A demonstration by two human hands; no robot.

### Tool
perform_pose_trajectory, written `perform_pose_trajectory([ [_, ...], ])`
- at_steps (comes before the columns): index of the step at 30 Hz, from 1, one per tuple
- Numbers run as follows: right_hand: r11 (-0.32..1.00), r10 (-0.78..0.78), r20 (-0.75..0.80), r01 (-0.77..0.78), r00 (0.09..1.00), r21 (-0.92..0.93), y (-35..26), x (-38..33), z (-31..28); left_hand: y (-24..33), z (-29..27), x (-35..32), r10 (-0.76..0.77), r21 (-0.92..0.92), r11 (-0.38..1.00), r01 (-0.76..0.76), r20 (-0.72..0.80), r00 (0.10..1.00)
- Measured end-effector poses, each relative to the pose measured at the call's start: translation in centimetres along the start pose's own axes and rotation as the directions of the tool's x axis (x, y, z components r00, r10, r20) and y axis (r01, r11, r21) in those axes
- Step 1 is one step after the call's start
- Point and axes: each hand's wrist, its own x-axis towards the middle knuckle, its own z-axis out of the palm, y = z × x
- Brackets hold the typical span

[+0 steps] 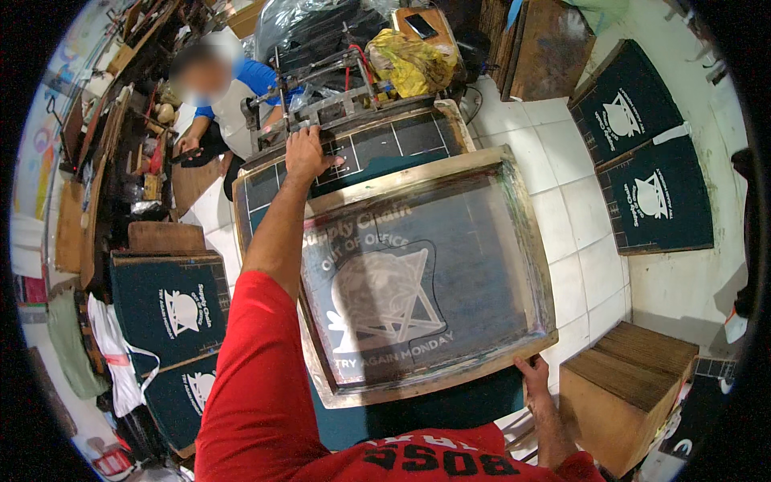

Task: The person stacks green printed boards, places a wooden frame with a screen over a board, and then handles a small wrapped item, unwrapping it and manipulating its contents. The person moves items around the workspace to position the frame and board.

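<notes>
A screen-printing frame point(526, 229) with a wooden rim and a see-through mesh lies tilted before me, with pale lettering and a folding-chair picture on its mesh. Beneath it, dark green cloth point(450, 403) covers a board; the cloth shows at the near side. My left hand point(305, 153) reaches past the frame, its fingers stretched onto the far edge of the gridded black board point(385, 145) by the metal clamp point(337, 112), thumb apart. Just below the frame's near right corner, my right hand point(534, 377) grips the cloth's edge; its lower fingers are partly hidden.
Another person point(233, 100) in blue and white crouches at the far left, holding a dark object. Printed dark green panels point(654, 193) lean on the right wall; more printed panels point(169, 309) stand at left. A stack of brown boards point(626, 386) sits at near right.
</notes>
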Motion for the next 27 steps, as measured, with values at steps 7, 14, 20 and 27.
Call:
perform_pose_trajectory([
  [7,1.0,0.032,-0.022,-0.032,0.999,0.0,0.0,0.1,0.2,0.4,-1.0,0.0,-0.024,0.063,0.998,0.022,0.023,0.999],
  [14,1.0,0.023,-0.006,-0.023,1.0,0.011,-0.5,0.3,0.6,-0.9,-1.7,-0.3,0.0,-0.045,0.999,0.004,0.093,0.996],
  [20,1.0,0.001,-0.014,0.0,1.0,0.027,-0.1,0.5,0.7,-0.9,-1.7,-2.6,0.08,-0.059,0.995,-0.079,0.021,0.997],
  [27,0.998,-0.023,-0.03,0.025,0.999,0.059,1.3,1.4,0.5,0.6,-3.2,-5.7,0.004,-0.08,0.997,0.005,0.11,0.994],
])
